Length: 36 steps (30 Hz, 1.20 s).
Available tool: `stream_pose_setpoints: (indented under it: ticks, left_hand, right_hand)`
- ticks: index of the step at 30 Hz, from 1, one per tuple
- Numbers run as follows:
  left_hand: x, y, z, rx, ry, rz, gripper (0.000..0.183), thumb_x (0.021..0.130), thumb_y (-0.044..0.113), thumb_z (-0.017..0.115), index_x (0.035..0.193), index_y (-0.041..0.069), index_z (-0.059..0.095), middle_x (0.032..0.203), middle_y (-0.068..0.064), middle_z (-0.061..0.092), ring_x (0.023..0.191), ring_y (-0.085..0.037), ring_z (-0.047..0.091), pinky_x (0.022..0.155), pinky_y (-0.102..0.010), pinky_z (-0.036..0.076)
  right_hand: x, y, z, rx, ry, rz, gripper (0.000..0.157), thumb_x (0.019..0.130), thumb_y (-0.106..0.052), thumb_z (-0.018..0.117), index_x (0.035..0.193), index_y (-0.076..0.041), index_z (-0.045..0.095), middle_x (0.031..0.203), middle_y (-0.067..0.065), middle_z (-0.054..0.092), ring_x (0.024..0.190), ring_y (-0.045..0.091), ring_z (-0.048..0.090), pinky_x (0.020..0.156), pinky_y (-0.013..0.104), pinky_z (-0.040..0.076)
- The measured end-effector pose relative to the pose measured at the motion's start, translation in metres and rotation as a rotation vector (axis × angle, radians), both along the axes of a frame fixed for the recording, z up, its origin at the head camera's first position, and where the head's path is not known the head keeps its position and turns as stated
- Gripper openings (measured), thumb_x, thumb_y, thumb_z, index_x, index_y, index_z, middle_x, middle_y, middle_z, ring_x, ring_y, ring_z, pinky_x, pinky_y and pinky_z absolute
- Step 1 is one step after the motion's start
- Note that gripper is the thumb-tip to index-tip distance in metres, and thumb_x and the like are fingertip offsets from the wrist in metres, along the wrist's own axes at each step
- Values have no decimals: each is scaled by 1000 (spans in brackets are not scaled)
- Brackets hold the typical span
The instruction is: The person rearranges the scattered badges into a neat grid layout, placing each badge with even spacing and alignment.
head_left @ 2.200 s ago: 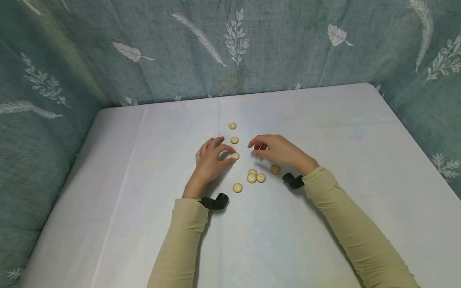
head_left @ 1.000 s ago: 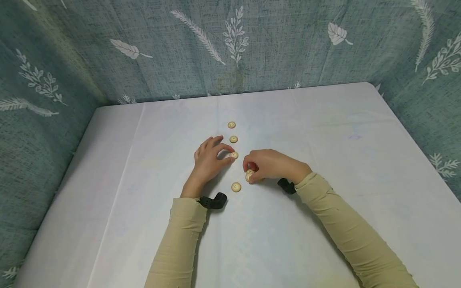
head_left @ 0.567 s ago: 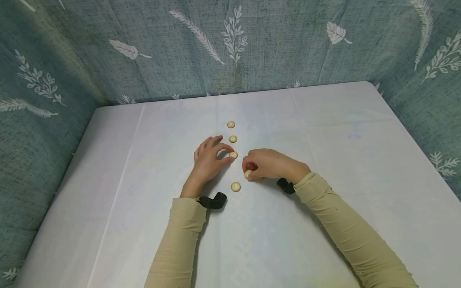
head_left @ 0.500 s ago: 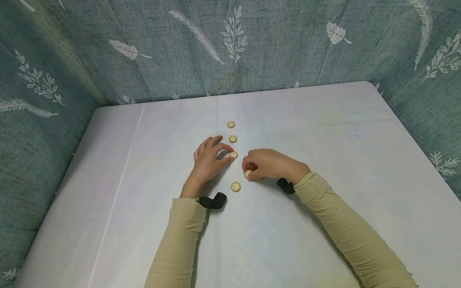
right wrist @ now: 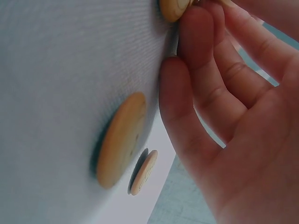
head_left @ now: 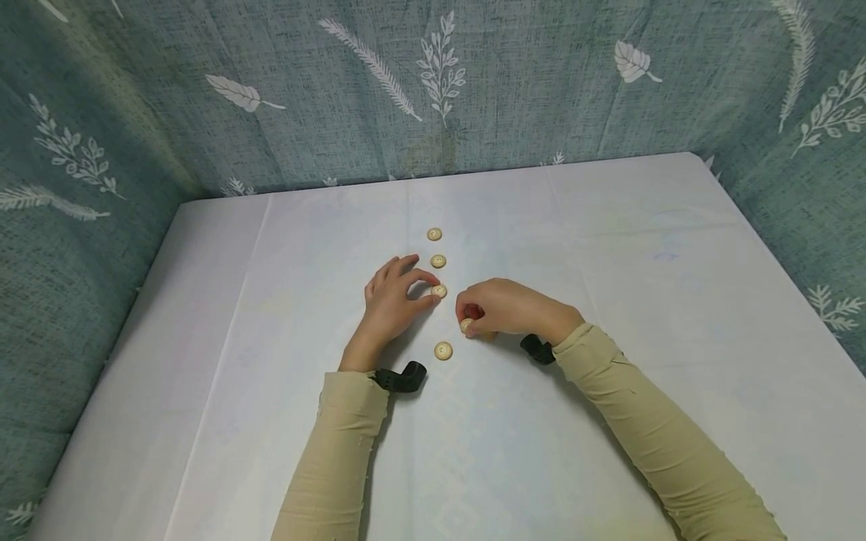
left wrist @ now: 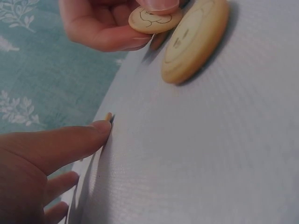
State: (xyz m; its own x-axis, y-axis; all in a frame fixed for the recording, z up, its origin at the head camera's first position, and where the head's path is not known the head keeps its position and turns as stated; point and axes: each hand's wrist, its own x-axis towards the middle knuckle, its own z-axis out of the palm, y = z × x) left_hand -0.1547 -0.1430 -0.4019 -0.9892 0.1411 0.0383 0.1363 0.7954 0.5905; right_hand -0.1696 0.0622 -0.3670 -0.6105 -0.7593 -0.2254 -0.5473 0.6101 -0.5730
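Note:
The left hand (head_left: 395, 304) has its thumb and index finger at either side of a pale wooden button (head_left: 439, 291); in the left wrist view the thumb (left wrist: 70, 142) touches that button's edge. To the right, the right hand (head_left: 510, 306) pinches another button (head_left: 466, 325) between thumb and fingers. That pinched button (left wrist: 152, 22) shows its line-marked face in the left wrist view. A button (head_left: 443, 351) lies flat in front of both hands. Part of one more button (head_left: 489, 336) shows from under the right hand, which covers the others there.
Two buttons, a nearer one (head_left: 438, 261) and a farther one (head_left: 434, 234), lie beyond the left fingers, roughly in line. In the right wrist view, two buttons (right wrist: 122, 140) rest below the fingers. A white cloth (head_left: 271, 451) covers the table; a green leaf-patterned curtain (head_left: 528, 90) hangs behind.
The right hand has come down and left onto the cluster of buttons and taken one between its fingers. The left hand has stayed at its button. Over the last half second, almost nothing moves.

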Motion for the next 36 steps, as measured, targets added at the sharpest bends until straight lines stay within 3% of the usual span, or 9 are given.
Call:
stream_pose_setpoints:
  ticks: [17, 36]
  left_hand:
    - [1, 1, 2, 19, -7, -4, 20, 80, 35, 65, 97, 26, 63, 141, 0, 31, 132, -23, 11, 99, -49, 7]
    - [1, 1, 2, 11, -14, 1, 19, 80, 34, 65, 97, 27, 63, 141, -1, 31, 132, -22, 10, 99, -49, 7]
  right_hand:
    - [-1, 1, 1, 6, 29, -24, 9, 81, -26, 65, 83, -21, 58, 66, -8, 53, 59, 9, 47, 55, 25, 38]
    - [-6, 9, 4, -69, 37, -71, 6, 84, -26, 62, 89, -22, 60, 66, -7, 54, 59, 11, 47, 55, 27, 39]
